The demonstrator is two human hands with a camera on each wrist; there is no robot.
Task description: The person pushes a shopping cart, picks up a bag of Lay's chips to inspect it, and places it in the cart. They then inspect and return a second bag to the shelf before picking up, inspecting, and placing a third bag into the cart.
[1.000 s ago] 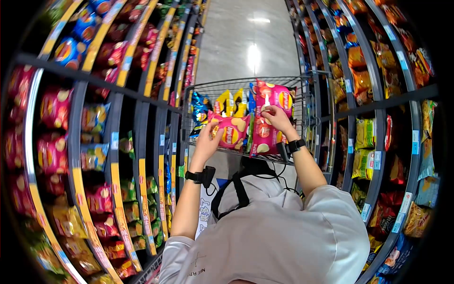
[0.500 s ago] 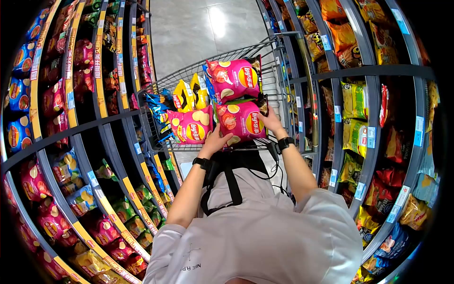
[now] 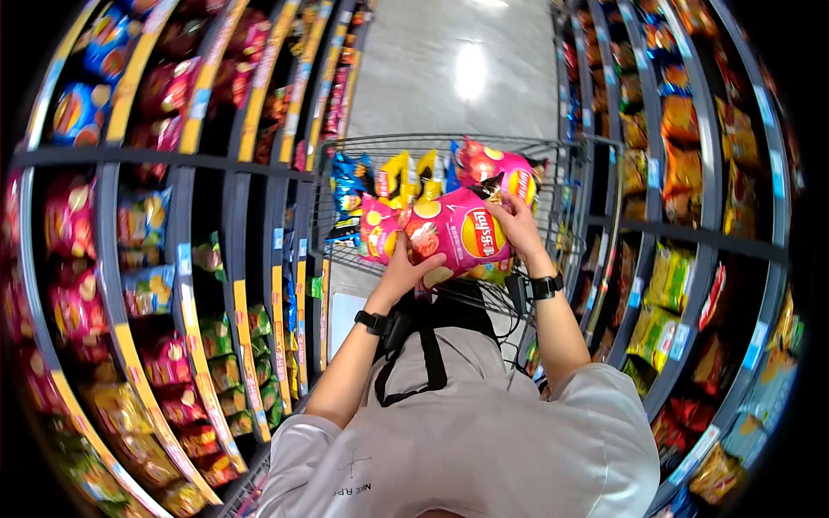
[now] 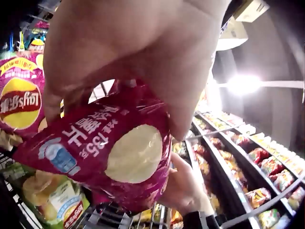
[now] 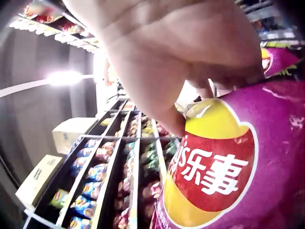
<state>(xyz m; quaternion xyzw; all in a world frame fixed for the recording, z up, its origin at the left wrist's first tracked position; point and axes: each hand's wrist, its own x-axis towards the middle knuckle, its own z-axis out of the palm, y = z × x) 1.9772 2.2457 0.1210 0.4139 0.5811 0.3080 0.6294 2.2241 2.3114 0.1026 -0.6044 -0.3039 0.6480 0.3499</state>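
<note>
A pink bag of potato chips is gripped by both hands over the shopping cart, tilted. At its left end is my left hand, thumb across the front and fingers at the edge. My right hand holds the opposite end near the round logo. In the left wrist view the bag's printed lower side faces the camera, with a green chip bag below it. Another pink chip bag lies at the left, partly covered, and one more pink bag sits behind.
Yellow bags and blue bags fill the cart's back left. Shelves of snack bags line the left side, and more shelves line the right. Ahead stretches the grey aisle floor.
The hands first lie on separate pink bags, then come to both sides of the front right one. Now that bag is raised and tilted, overlapping the left pink bag in the head view.
</note>
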